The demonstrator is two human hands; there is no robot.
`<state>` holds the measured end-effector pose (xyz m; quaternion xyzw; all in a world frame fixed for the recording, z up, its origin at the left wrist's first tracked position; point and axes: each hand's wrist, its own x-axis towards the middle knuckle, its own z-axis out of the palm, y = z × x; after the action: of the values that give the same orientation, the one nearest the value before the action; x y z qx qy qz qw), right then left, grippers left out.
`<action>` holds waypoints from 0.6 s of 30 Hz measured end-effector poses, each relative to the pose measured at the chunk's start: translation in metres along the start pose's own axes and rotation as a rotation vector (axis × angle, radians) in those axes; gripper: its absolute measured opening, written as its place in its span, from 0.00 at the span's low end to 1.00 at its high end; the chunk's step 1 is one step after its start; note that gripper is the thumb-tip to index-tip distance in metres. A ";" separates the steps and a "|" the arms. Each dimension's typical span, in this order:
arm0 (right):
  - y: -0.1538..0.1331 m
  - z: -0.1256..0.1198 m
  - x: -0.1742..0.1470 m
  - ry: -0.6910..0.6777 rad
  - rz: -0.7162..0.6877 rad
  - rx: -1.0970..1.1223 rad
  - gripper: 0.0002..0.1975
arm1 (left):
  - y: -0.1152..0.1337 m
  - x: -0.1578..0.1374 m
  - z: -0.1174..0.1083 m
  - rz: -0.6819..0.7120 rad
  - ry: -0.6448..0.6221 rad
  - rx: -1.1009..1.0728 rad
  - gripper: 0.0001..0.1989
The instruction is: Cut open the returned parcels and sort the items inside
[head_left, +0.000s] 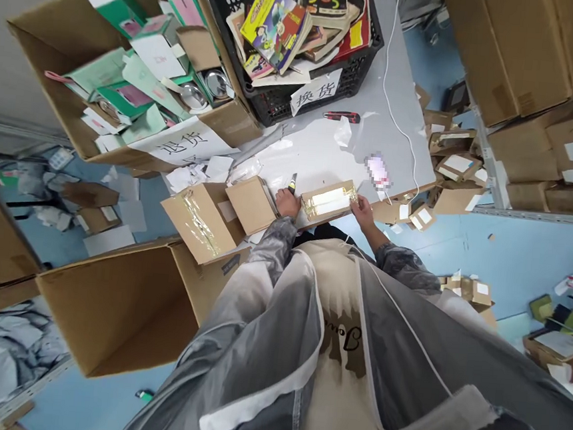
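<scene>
A small taped cardboard parcel with a white label lies at the near edge of the white table. My right hand grips its right end. My left hand sits at the parcel's left end, closed around a small cutter with a yellow and black body that points up from the fist. An opened cardboard box with loose flaps rests just left of my left hand.
A black crate of books and a big carton of green boxes stand on the table. A red knife and a white cable lie there too. A large empty carton stands at lower left, small parcels at right.
</scene>
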<state>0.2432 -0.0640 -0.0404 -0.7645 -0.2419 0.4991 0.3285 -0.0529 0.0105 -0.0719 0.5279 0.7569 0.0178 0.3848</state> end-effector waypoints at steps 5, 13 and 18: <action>-0.001 0.005 -0.007 0.032 0.046 0.027 0.28 | -0.001 0.021 -0.014 -0.031 -0.078 0.026 0.24; 0.011 0.013 -0.023 -0.058 -0.003 0.102 0.37 | 0.010 -0.010 -0.057 0.150 -0.070 -0.067 0.12; 0.014 0.021 -0.007 -0.041 -0.023 0.090 0.39 | 0.062 -0.054 -0.052 0.360 -0.209 0.206 0.18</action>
<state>0.2214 -0.0726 -0.0526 -0.7358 -0.2347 0.5211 0.3632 -0.0277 0.0134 0.0216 0.6896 0.6045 -0.0460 0.3960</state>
